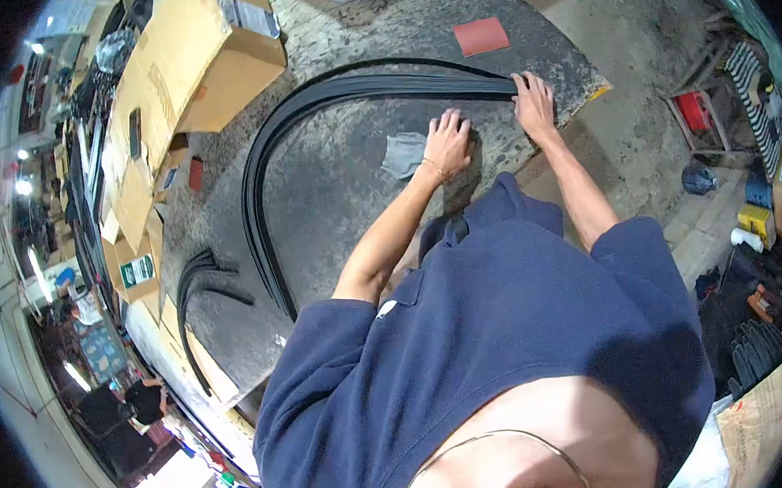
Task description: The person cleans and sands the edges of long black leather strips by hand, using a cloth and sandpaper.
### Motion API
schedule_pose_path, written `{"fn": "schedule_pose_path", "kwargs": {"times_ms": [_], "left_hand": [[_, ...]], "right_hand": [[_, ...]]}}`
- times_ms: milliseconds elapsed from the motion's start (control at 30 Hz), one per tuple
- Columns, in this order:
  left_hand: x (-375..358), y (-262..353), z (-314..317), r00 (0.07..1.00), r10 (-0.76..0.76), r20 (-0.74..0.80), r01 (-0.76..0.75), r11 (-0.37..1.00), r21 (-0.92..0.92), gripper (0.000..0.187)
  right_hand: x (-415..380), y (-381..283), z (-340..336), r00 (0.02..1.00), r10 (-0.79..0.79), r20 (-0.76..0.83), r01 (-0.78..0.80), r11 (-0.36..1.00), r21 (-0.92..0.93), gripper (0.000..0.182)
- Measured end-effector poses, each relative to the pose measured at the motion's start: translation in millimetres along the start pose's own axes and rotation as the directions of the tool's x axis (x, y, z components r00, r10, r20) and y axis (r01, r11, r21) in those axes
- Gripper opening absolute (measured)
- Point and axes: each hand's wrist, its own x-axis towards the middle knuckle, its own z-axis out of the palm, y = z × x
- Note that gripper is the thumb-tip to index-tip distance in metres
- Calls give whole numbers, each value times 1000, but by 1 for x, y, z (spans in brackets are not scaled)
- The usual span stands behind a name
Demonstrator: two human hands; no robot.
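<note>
two hands [448, 146], one grey cloth [403, 155], one long bundle [353, 87]

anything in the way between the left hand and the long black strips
Nothing visible stands between the left hand and the long black strips, only bare tabletop. The grey cloth lies by the left wrist, off that path. The right hand touches the strips' end.

Fisheye distortion, dark corners, glare at left
</note>
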Motion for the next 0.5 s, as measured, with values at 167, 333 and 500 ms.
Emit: {"fn": "schedule_pose_path", "kwargs": {"times_ms": [167,333,500], "left_hand": [[48,-22,-11,983,-23,-180,33,998,53,62],[72,-50,-15,996,24,-87,-11,988,151,65],[60,-27,8,988,138,63,-143,985,95,70]], "right_hand": [[-2,-30,7,992,86,-87,-90,995,-43,70],[-12,-43,27,995,84,46,-72,972,-223,60],[-5,-44,31,992,110,-54,-115,988,-101,62]]}}
